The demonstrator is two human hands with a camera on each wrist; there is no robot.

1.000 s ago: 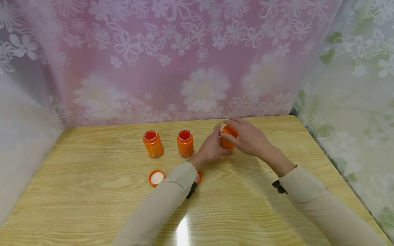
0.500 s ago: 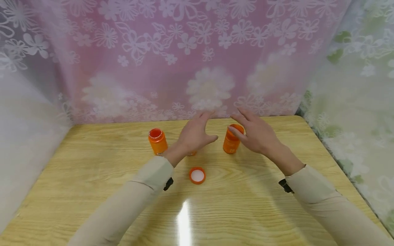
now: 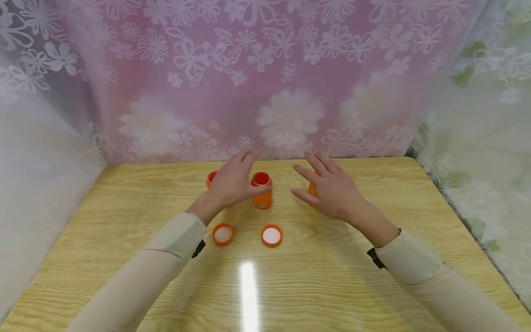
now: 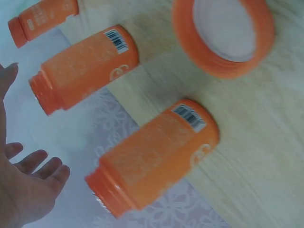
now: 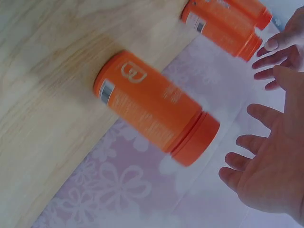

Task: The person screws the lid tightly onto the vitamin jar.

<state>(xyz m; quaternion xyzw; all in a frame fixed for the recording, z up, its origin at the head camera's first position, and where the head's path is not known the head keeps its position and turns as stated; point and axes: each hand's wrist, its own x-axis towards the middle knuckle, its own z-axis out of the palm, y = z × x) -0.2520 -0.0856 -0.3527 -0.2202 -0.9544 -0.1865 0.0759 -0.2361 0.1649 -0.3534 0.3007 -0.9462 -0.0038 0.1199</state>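
- Capped orange bottle (image 5: 149, 102): upright on wooden table (image 3: 332, 286), right end of row; mostly hidden in head view by right hand (image 3: 332, 191).
- Right hand: free of any hold, fingers spread, just beside capped orange bottle; gap visible in right wrist view.
- Middle bottle (image 3: 262, 198), left bottle (image 4: 156, 156): upright, uncapped.
- Left hand (image 3: 230, 184): grasping nothing, fingers extended; partly covers left bottle in head view, apart from it in left wrist view.
- Left lid (image 3: 223, 234), right lid (image 3: 271, 235): flat on table, inner sides up, nearer the person than the bottles.
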